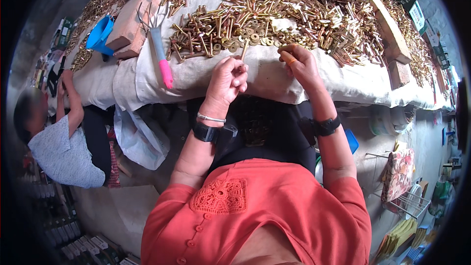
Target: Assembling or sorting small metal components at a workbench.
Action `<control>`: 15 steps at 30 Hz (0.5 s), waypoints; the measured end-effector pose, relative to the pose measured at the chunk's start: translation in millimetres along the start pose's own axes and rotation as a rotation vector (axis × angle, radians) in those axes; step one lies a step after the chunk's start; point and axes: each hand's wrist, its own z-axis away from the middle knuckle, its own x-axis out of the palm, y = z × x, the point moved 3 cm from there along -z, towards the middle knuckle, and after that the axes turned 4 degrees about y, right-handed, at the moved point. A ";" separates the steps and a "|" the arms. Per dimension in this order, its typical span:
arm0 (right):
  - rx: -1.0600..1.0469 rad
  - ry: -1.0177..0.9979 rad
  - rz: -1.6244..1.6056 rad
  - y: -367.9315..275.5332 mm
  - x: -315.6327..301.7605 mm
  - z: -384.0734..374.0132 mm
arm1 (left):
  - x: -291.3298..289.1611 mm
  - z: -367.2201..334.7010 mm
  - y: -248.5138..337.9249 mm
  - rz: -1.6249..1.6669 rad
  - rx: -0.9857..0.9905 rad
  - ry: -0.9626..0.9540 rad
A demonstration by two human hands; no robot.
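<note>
left fingers (239,67) grasp a bolt (245,50) near loose washers (251,38); i cannot tell whether curled right fingers (296,50) hold anything.

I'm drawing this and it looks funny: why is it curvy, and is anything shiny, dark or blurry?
In the head view, the fisheye lens bends straight edges toward the rim; there too, the metal screws glint, shadow darkens the space under the cloth, and the other person's head at left is blurred.
</note>
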 end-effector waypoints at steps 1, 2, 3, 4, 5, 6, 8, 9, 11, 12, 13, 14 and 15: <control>-0.055 0.028 0.074 1.8 2.4 -5.5 | 6.1 2.4 -1.7 -0.017 -0.003 -0.037; -0.169 0.050 0.204 4.3 4.4 -12.0 | 9.3 1.9 -4.3 -0.021 -0.022 -0.093; -0.171 0.048 0.209 2.7 8.4 -16.5 | 11.8 1.8 -4.8 -0.025 -0.037 -0.144; -0.242 0.089 0.355 -0.5 12.5 -20.0 | 13.8 2.2 -6.0 -0.021 -0.034 -0.145; -0.313 0.130 0.502 -3.6 16.7 -23.6 | 16.0 2.7 -8.1 -0.061 -0.030 -0.122; -0.340 0.153 0.584 -5.9 20.7 -27.7 | 17.8 3.1 -9.2 -0.101 -0.026 -0.100; -0.307 0.141 0.766 -7.9 29.2 -37.2 | 15.6 0.7 -12.1 -0.128 -0.004 -0.090; -0.269 0.126 0.943 -8.4 33.2 -39.8 | 13.0 0.5 -13.2 -0.159 0.014 -0.074; -0.265 0.067 0.967 -9.7 35.7 -43.3 | 9.1 1.0 -15.5 -0.159 0.022 -0.050; -0.257 0.053 0.996 -8.7 34.7 -46.7 | 9.8 2.0 -15.6 -0.165 0.043 -0.058; -0.250 0.041 1.024 -7.7 33.1 -48.5 | 10.9 3.1 -15.8 -0.171 0.064 -0.067; -0.249 0.038 1.028 -6.5 30.5 -47.8 | 12.9 4.1 -16.0 -0.214 0.087 -0.065; -0.247 0.052 0.884 -6.0 26.2 -45.3 | 12.3 4.0 -17.2 -0.209 0.087 -0.064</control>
